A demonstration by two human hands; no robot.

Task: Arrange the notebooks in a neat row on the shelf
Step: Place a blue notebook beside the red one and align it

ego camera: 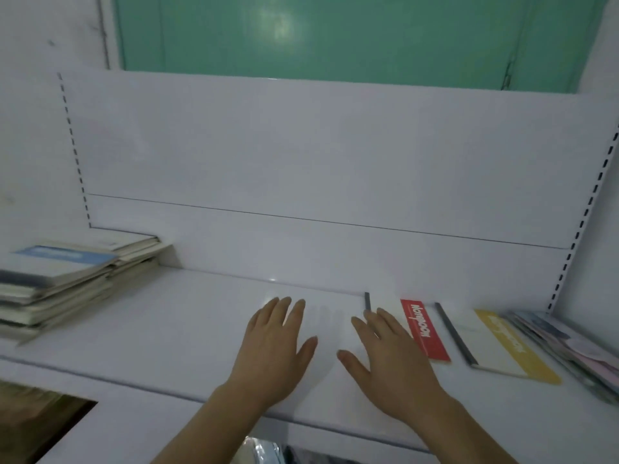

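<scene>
Head view: white shelf [174, 323], green wall [351, 35] behind.

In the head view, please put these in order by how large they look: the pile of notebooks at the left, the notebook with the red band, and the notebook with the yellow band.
1. Pile of notebooks, largest.
2. Notebook with the yellow band.
3. Notebook with the red band, partly covered by the right hand, so its rank against the yellow one is unsure.

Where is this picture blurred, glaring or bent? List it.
Head view: the notebook stack at left is smeared with blur; glare spots sit on the shelf and the green panel; the wide lens bows the slotted uprights.
</scene>
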